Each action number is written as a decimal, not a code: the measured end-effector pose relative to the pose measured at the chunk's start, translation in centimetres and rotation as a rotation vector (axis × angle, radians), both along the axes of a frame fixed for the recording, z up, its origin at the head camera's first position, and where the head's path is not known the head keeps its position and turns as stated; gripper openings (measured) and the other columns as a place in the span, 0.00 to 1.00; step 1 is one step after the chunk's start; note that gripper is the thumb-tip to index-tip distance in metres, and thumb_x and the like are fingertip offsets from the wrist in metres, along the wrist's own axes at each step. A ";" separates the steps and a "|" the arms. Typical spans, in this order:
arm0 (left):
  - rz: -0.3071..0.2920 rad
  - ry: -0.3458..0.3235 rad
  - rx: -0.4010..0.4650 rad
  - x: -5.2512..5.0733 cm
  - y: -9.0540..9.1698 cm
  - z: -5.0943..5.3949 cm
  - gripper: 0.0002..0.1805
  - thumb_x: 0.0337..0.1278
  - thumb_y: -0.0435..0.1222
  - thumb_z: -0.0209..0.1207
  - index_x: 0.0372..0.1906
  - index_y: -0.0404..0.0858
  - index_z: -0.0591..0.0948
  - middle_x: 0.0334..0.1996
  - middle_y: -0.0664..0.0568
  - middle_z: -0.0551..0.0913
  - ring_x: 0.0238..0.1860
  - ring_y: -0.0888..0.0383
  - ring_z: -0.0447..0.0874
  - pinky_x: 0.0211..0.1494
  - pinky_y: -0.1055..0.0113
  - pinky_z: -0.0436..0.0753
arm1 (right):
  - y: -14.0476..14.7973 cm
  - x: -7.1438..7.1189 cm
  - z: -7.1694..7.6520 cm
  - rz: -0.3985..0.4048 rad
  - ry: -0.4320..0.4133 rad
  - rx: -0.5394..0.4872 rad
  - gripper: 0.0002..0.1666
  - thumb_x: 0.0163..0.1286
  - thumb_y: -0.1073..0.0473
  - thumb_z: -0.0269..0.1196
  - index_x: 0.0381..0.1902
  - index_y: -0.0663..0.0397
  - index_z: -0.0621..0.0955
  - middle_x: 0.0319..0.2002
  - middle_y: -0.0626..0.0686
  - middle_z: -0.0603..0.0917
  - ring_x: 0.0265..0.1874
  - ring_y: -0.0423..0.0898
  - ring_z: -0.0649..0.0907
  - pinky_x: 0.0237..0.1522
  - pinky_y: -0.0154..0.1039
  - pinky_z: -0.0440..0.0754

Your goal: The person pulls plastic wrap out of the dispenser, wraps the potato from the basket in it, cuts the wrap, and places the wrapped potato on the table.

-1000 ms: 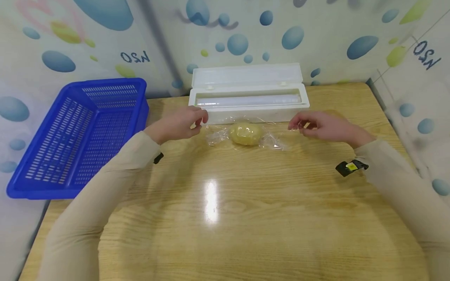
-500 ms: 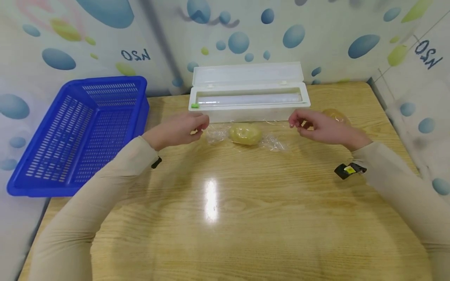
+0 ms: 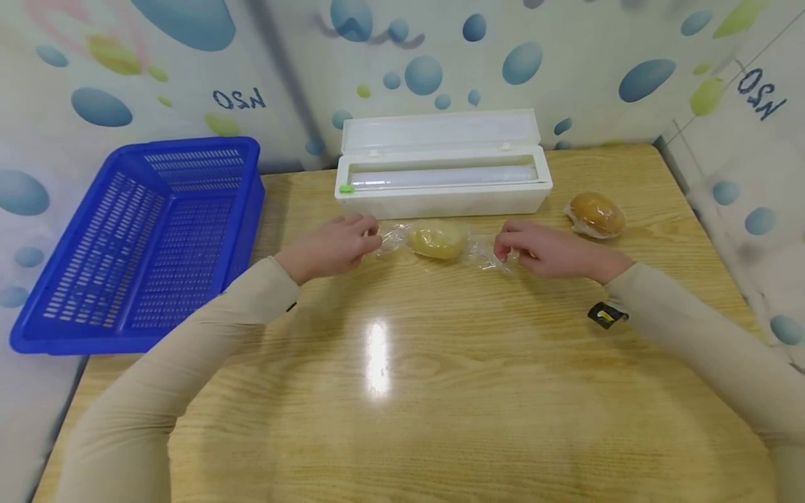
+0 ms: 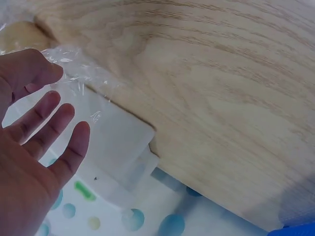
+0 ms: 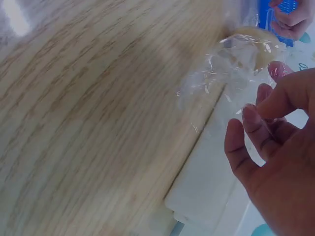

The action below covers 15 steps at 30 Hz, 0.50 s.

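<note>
in the head view, a pale yellow, rounded lump [image 3: 438, 239] under crinkled clear plastic film [image 3: 487, 253] lies on the wood-grained tabletop [image 3: 440, 419] between the left grip [image 3: 336, 248] and the right grip [image 3: 553, 250]. beyond both stands a long white plastic box [image 3: 440, 205], lid raised; a brown, round, wrapped bun [image 3: 597, 214] lies just past the right grip, a blue perforated plastic basket [image 3: 82, 344] left of the left grip.

in the left wrist view, three fingers spread loosely; the frame edge cuts off the lump.

in the right wrist view, the thumb partly covers bent fingers. the film is so see-through that i cannot tell whether either grip pinches it.
</note>
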<state>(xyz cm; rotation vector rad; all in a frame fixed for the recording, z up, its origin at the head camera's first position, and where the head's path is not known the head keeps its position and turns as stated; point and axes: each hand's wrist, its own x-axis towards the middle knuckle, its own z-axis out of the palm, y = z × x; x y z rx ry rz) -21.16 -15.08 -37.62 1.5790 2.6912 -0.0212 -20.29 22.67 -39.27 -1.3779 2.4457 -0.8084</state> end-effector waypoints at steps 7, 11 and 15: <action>0.021 0.091 -0.198 -0.1 0.3 -1.8 0.13 0.62 0.29 0.59 0.48 0.46 0.82 0.50 0.45 0.74 0.49 0.48 0.72 0.43 0.53 0.76 | -0.5 -0.4 -0.9 0.025 0.045 0.112 0.21 0.56 0.82 0.49 0.36 0.56 0.79 0.38 0.50 0.76 0.39 0.47 0.74 0.40 0.44 0.75; -0.040 0.263 -0.255 -0.1 0.8 -2.5 0.14 0.58 0.32 0.61 0.47 0.50 0.83 0.49 0.48 0.75 0.48 0.50 0.71 0.43 0.54 0.74 | -1.4 -0.4 -0.9 0.068 0.141 0.163 0.22 0.55 0.84 0.49 0.33 0.54 0.78 0.39 0.50 0.77 0.38 0.47 0.75 0.40 0.45 0.75; -0.058 0.369 -0.264 -0.1 1.3 -2.8 0.14 0.56 0.34 0.62 0.46 0.52 0.84 0.47 0.50 0.77 0.48 0.51 0.71 0.44 0.54 0.73 | -2.1 -0.4 -0.7 0.048 0.220 0.250 0.22 0.56 0.84 0.51 0.32 0.51 0.76 0.39 0.51 0.77 0.38 0.49 0.76 0.37 0.46 0.75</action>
